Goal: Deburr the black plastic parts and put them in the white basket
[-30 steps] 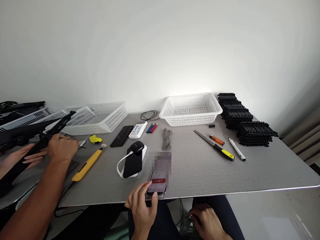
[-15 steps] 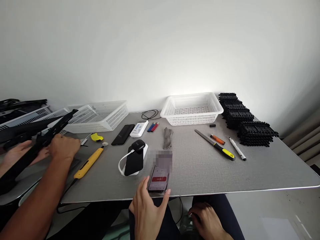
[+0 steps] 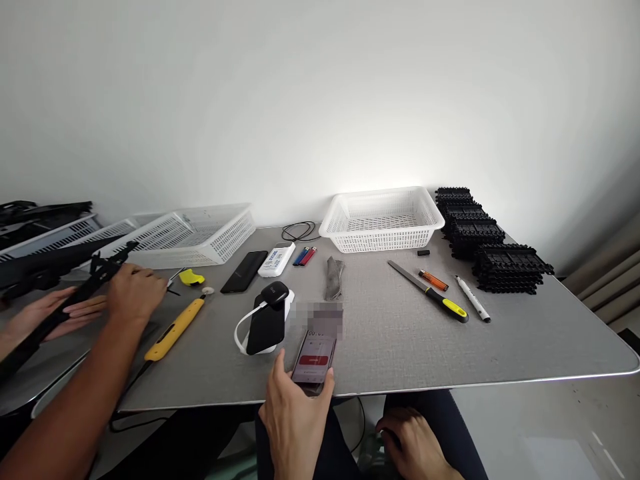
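At the table's front edge my left hand is closed round the lower end of a smartphone, thumb on its right side and fingers on its left. The phone's lit screen shows a red button; its upper part is blurred out. My right hand rests on my thigh below the table edge, fingers loosely curled, with nothing seen in it. Just left of the smartphone, a black phone lies on a white block with a black plug and a white cable. A crumpled grey strip lies beyond the smartphone.
At left a co-worker's hands hold a long black rifle-shaped part. Nearby lie a yellow corded tool and a white basket. Rightward are another basket, a file, an orange lighter, a marker and black stacked parts.
My left hand has closed in on the smartphone's sides, and the phone's lower end has shifted slightly left. The co-worker's black part has dropped lower. My right hand stays put.
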A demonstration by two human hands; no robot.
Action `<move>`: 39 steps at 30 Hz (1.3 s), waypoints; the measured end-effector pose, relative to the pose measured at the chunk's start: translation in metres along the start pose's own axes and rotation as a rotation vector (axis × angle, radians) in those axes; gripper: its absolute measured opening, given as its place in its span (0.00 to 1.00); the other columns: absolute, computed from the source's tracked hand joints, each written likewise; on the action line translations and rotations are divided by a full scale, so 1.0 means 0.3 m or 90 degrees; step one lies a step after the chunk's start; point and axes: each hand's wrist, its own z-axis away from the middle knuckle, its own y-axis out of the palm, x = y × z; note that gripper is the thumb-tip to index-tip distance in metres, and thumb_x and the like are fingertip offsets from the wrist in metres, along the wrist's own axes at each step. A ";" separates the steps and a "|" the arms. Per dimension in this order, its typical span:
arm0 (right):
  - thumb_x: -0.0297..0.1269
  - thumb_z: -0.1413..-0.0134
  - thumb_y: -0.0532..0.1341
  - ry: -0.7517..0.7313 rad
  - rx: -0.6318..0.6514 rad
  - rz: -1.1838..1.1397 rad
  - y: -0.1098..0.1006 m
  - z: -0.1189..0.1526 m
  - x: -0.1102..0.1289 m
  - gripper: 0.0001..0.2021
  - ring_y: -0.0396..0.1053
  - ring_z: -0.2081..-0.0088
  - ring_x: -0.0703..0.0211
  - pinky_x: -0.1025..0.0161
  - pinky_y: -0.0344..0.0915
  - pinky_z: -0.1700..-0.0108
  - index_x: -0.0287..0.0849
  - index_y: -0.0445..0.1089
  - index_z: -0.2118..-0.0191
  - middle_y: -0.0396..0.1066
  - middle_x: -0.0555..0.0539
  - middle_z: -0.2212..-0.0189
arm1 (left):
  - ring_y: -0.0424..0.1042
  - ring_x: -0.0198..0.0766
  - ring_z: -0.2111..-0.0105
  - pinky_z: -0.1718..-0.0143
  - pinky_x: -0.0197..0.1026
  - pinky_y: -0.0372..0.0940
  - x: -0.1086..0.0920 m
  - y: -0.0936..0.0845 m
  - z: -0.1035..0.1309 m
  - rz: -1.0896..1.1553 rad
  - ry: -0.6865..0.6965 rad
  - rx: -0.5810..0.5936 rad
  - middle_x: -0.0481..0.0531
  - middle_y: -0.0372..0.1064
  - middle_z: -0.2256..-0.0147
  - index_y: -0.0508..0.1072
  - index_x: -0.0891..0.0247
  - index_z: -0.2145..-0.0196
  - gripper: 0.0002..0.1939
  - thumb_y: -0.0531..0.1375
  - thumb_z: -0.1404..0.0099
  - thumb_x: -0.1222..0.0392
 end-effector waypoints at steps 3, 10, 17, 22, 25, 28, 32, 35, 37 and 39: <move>0.28 0.40 0.55 0.000 0.008 0.007 -0.005 -0.001 0.002 0.14 0.72 0.55 0.59 0.66 0.60 0.53 0.50 0.76 0.57 0.76 0.51 0.58 | 0.70 0.60 0.50 0.52 0.62 0.64 0.008 -0.008 -0.008 0.024 -0.023 -0.010 0.68 0.65 0.48 0.49 0.68 0.35 0.45 0.59 0.41 0.40; 0.29 0.40 0.55 0.005 0.013 0.025 -0.005 -0.004 0.001 0.14 0.72 0.55 0.58 0.65 0.61 0.52 0.50 0.75 0.56 0.76 0.51 0.57 | 0.69 0.61 0.48 0.50 0.64 0.62 0.045 -0.021 -0.031 0.014 -0.045 -0.027 0.70 0.63 0.45 0.48 0.68 0.34 0.45 0.58 0.41 0.40; 0.29 0.40 0.55 0.006 0.023 0.017 -0.002 -0.006 0.000 0.13 0.72 0.56 0.59 0.65 0.60 0.51 0.50 0.75 0.57 0.76 0.52 0.58 | 0.68 0.63 0.46 0.48 0.65 0.60 0.076 -0.036 -0.055 -0.013 -0.070 -0.026 0.72 0.64 0.46 0.48 0.70 0.34 0.47 0.56 0.40 0.37; 0.29 0.40 0.56 0.005 0.022 0.007 -0.001 -0.006 -0.004 0.13 0.72 0.56 0.58 0.65 0.60 0.52 0.51 0.75 0.57 0.76 0.52 0.58 | 0.65 0.64 0.44 0.46 0.66 0.59 0.077 -0.037 -0.056 -0.034 -0.063 -0.010 0.73 0.64 0.46 0.48 0.72 0.34 0.47 0.55 0.40 0.36; 0.29 0.40 0.56 0.009 0.022 0.011 -0.006 -0.005 0.001 0.13 0.72 0.56 0.59 0.65 0.59 0.53 0.50 0.75 0.58 0.76 0.52 0.58 | 0.65 0.63 0.44 0.46 0.65 0.59 0.079 -0.037 -0.061 -0.021 -0.059 0.003 0.73 0.63 0.45 0.47 0.72 0.34 0.48 0.54 0.39 0.36; 0.29 0.40 0.55 0.007 0.023 0.016 -0.008 -0.005 0.004 0.13 0.72 0.56 0.59 0.65 0.59 0.53 0.50 0.75 0.58 0.76 0.52 0.59 | 0.66 0.63 0.44 0.46 0.64 0.60 0.085 -0.039 -0.066 -0.007 -0.062 -0.004 0.72 0.64 0.45 0.47 0.70 0.33 0.47 0.55 0.39 0.37; 0.28 0.40 0.55 -0.002 0.021 0.015 -0.003 -0.006 -0.002 0.13 0.73 0.57 0.60 0.66 0.59 0.53 0.50 0.75 0.58 0.76 0.53 0.59 | 0.66 0.63 0.44 0.47 0.65 0.60 0.094 -0.043 -0.071 0.004 -0.063 -0.008 0.71 0.65 0.45 0.48 0.69 0.34 0.47 0.55 0.40 0.37; 0.28 0.40 0.55 -0.004 0.014 0.012 -0.001 -0.005 -0.005 0.12 0.73 0.57 0.60 0.65 0.60 0.52 0.50 0.75 0.59 0.76 0.53 0.60 | 0.67 0.64 0.45 0.48 0.64 0.61 0.099 -0.043 -0.072 0.001 -0.065 -0.013 0.71 0.65 0.46 0.48 0.70 0.34 0.48 0.55 0.41 0.36; 0.28 0.40 0.55 -0.003 0.013 0.017 -0.001 -0.005 0.000 0.12 0.72 0.56 0.59 0.65 0.60 0.51 0.50 0.75 0.59 0.76 0.52 0.60 | 0.67 0.64 0.45 0.48 0.64 0.61 0.101 -0.040 -0.072 -0.007 -0.066 -0.017 0.71 0.65 0.46 0.49 0.70 0.34 0.48 0.55 0.41 0.35; 0.28 0.40 0.55 0.004 0.020 0.029 -0.005 -0.008 0.009 0.13 0.72 0.55 0.59 0.64 0.60 0.49 0.50 0.75 0.58 0.76 0.52 0.59 | 0.67 0.64 0.45 0.47 0.64 0.60 0.101 -0.035 -0.072 -0.011 -0.066 -0.018 0.71 0.66 0.46 0.49 0.71 0.34 0.47 0.54 0.40 0.35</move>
